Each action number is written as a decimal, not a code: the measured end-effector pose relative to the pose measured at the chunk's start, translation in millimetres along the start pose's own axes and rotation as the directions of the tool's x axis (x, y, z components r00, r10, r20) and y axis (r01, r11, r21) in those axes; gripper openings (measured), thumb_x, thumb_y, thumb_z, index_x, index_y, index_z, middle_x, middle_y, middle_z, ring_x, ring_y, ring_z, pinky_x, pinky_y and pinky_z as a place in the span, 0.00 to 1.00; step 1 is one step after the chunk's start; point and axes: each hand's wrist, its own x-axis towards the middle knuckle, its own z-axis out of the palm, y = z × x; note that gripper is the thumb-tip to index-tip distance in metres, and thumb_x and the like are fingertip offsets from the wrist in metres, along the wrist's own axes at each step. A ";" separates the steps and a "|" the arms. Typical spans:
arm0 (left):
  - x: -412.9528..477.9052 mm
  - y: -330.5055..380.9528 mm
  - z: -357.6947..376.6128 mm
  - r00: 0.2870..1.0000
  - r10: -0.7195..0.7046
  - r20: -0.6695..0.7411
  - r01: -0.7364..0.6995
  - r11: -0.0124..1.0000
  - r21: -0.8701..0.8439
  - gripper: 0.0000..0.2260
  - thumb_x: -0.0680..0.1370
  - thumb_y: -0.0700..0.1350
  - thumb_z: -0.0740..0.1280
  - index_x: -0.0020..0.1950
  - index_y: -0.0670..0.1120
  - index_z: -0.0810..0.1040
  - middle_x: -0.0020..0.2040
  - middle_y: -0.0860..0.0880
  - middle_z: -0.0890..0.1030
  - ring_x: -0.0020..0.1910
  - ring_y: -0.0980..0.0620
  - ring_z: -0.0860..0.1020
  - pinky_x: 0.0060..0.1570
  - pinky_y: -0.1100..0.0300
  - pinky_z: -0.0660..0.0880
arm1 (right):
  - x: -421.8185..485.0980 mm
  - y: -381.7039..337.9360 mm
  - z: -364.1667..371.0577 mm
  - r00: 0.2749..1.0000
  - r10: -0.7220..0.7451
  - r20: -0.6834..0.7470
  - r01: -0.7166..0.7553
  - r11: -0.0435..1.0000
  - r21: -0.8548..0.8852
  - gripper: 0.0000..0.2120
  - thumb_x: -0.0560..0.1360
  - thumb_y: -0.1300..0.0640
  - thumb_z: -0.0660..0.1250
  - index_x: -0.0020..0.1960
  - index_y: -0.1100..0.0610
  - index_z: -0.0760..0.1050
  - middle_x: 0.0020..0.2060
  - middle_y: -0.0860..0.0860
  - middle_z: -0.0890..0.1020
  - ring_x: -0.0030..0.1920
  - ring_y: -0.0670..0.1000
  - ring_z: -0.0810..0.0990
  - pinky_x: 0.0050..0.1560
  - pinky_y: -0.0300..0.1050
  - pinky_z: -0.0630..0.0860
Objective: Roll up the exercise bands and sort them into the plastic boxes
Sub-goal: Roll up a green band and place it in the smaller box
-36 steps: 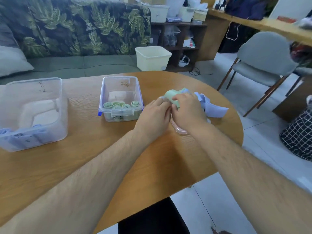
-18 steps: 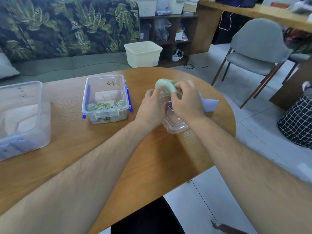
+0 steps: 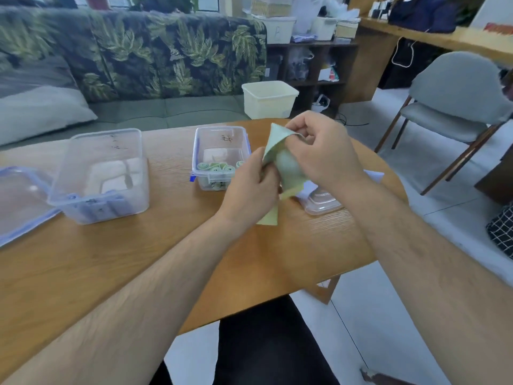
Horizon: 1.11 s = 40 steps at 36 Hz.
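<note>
Head view: green band [image 3: 286, 165] held up over table [image 3: 138, 259], unrolled, tail hanging. Left hand [image 3: 249, 187] pinching lower part, right hand [image 3: 319, 151] pinching top corner. Green rolls already in small box [image 3: 197, 162], bluish rolls in big box [image 3: 97, 151]. Rolling of this band judged barely begun.

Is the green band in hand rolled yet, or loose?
Loose, not rolled: the green band spreads as a flat sheet between the left hand and right hand, tail hanging down.

- Open tabletop [image 3: 133, 259] stretches before the boxes, near the person.
- Small box [image 3: 219, 138] stands just beside the left hand [image 3: 249, 187]; large box [image 3: 105, 162] farther left.
- A lid [image 3: 322, 204] lies below the right hand [image 3: 322, 151]; a green band [image 3: 288, 165] hangs between the hands.
</note>
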 end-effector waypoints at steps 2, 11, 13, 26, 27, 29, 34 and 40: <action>-10.9 7.6 -26.9 0.998 -0.064 0.002 0.064 0.997 -0.037 0.07 0.79 0.37 0.59 0.49 0.40 0.76 0.37 0.46 0.80 0.36 0.55 0.76 0.37 0.55 0.76 | 0.8 -19.2 8.9 0.993 0.045 0.109 -0.053 0.996 0.075 0.04 0.75 0.57 0.72 0.50 0.54 0.81 0.38 0.55 0.85 0.35 0.49 0.78 0.39 0.43 0.76; -49.1 14.1 -143.4 0.988 -0.156 -0.005 0.156 0.988 0.012 0.12 0.76 0.35 0.61 0.49 0.44 0.83 0.42 0.51 0.86 0.46 0.54 0.84 0.49 0.58 0.81 | 4.7 -82.4 62.7 0.824 0.078 0.562 -0.203 0.966 0.163 0.12 0.71 0.50 0.80 0.49 0.55 0.83 0.47 0.57 0.87 0.46 0.54 0.86 0.50 0.54 0.82; -54.3 13.8 -162.5 0.980 -0.199 0.002 0.199 0.979 -0.050 0.10 0.76 0.34 0.62 0.50 0.40 0.83 0.45 0.43 0.86 0.46 0.48 0.84 0.48 0.52 0.81 | 4.6 -93.6 71.5 0.758 0.068 0.649 -0.200 0.971 0.131 0.15 0.72 0.49 0.78 0.51 0.58 0.82 0.46 0.56 0.87 0.45 0.55 0.87 0.48 0.53 0.81; -61.5 -20.6 -195.7 0.896 -0.443 0.035 0.440 0.870 -0.221 0.11 0.70 0.48 0.63 0.39 0.40 0.75 0.30 0.43 0.75 0.28 0.44 0.74 0.33 0.56 0.69 | 5.6 -91.4 92.3 0.606 0.162 0.779 -0.468 0.864 0.184 0.19 0.74 0.43 0.71 0.53 0.59 0.83 0.49 0.63 0.82 0.48 0.58 0.78 0.59 0.60 0.77; -61.2 -23.7 -189.3 0.916 -0.398 -0.049 0.389 0.912 -0.132 0.10 0.70 0.49 0.65 0.44 0.42 0.76 0.37 0.45 0.79 0.34 0.47 0.78 0.37 0.56 0.72 | 4.5 -90.6 92.2 0.612 0.177 0.771 -0.492 0.848 0.196 0.19 0.74 0.42 0.72 0.53 0.57 0.84 0.46 0.63 0.82 0.46 0.59 0.77 0.55 0.59 0.78; -64.8 -25.0 -173.5 0.962 -0.175 -0.209 0.192 0.979 0.065 0.13 0.73 0.50 0.66 0.55 0.48 0.75 0.52 0.50 0.80 0.50 0.54 0.80 0.50 0.57 0.75 | 1.0 -90.7 95.0 0.619 0.205 0.759 -0.518 0.832 0.198 0.23 0.70 0.38 0.76 0.53 0.56 0.85 0.42 0.63 0.77 0.45 0.62 0.72 0.50 0.57 0.77; -76.4 -9.9 -144.2 0.952 0.271 -0.144 -0.229 0.940 0.254 0.15 0.79 0.52 0.69 0.54 0.41 0.74 0.53 0.47 0.75 0.56 0.52 0.74 0.54 0.53 0.74 | -5.0 -82.7 106.0 0.649 0.252 0.718 -0.564 0.793 0.231 0.24 0.67 0.42 0.77 0.54 0.58 0.80 0.46 0.61 0.75 0.41 0.58 0.74 0.37 0.45 0.75; -72.1 -28.7 -138.0 0.930 0.366 -0.017 -0.327 0.851 0.411 0.26 0.71 0.47 0.80 0.64 0.42 0.74 0.66 0.45 0.68 0.69 0.55 0.70 0.70 0.58 0.68 | -6.4 -73.6 104.0 0.636 0.182 0.750 -0.657 0.637 0.403 0.08 0.81 0.56 0.65 0.55 0.59 0.78 0.40 0.52 0.82 0.39 0.50 0.83 0.43 0.44 0.81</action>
